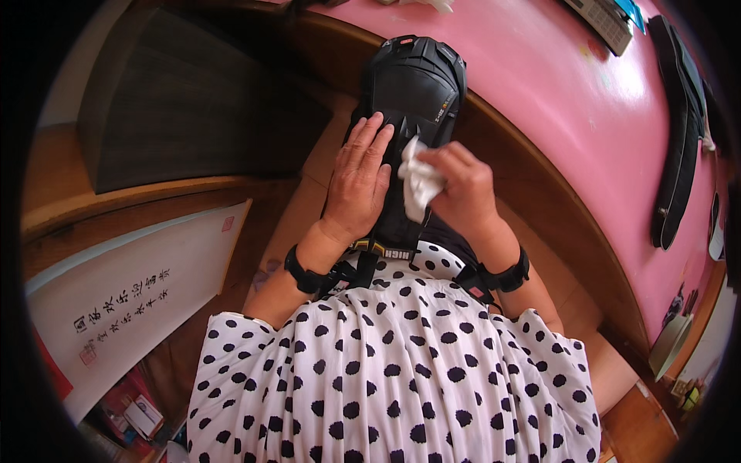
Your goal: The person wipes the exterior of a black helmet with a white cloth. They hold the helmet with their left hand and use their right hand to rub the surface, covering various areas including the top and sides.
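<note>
A long black plastic object [399, 87], shaped like a toy car body, lies lengthwise in front of me over my lap. It bears small printed markings and a red badge at its far end. My left hand [360, 176] rests palm down along its left side, fingers extended and gripping nothing. A crumpled white cloth or tissue [421, 182] is pinched in my right hand [466, 182], just above the object's right side. Some blur shows on that hand and the cloth; whether the cloth touches the surface is hard to tell. Black bands circle both wrists.
Beyond the object curves a pink tabletop [532, 75] with a wooden edge. On it lie a long black case [677, 139] and a keypad device [605, 29]. To the left are a dark cabinet [185, 110] and a paper sheet with brush writing [145, 289].
</note>
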{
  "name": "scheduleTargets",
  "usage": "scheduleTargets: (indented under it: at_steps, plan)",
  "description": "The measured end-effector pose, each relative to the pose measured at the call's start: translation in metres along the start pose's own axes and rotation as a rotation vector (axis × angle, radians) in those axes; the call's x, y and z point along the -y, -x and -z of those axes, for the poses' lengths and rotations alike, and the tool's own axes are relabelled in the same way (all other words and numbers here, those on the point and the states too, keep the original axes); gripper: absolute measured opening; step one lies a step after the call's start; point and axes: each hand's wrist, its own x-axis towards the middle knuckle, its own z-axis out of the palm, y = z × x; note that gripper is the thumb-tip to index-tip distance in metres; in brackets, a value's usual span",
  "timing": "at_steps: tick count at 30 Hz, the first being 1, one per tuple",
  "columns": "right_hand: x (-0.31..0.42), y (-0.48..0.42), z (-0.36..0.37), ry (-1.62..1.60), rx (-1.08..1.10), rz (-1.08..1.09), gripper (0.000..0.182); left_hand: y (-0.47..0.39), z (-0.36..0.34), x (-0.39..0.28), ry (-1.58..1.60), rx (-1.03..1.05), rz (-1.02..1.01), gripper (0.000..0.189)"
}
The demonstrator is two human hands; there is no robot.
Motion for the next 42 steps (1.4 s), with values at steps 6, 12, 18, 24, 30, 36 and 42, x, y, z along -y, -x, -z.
scheduleTargets:
  at_steps: [6,12,18,24,30,36,42]
  plan:
    - [-0.002,-0.025,-0.016,0.292,0.001,0.025,0.038,0.001,0.003,0.000,-0.026,-0.014,-0.022,0.057]
    - [0.011,0.012,-0.011,0.188,0.230,0.128,0.032,0.004,-0.002,0.006,0.079,-0.062,-0.009,0.052]
    - [0.007,0.011,-0.008,0.074,0.097,0.090,0.037,0.005,-0.004,0.009,0.254,-0.128,0.031,0.051]
    - [-0.004,-0.024,-0.015,0.254,-0.072,0.066,0.041,0.004,0.001,0.006,0.281,-0.114,0.070,0.051]
    - [0.000,0.004,-0.020,0.183,0.058,0.191,0.040,0.004,-0.005,0.006,0.325,-0.158,0.078,0.050]
    - [0.001,-0.006,-0.013,0.072,0.011,0.150,0.035,0.005,-0.001,0.007,0.308,-0.133,0.077,0.048]
    - [-0.011,-0.066,-0.020,0.310,-0.022,0.068,0.032,0.005,-0.003,0.004,0.266,-0.154,0.071,0.051]
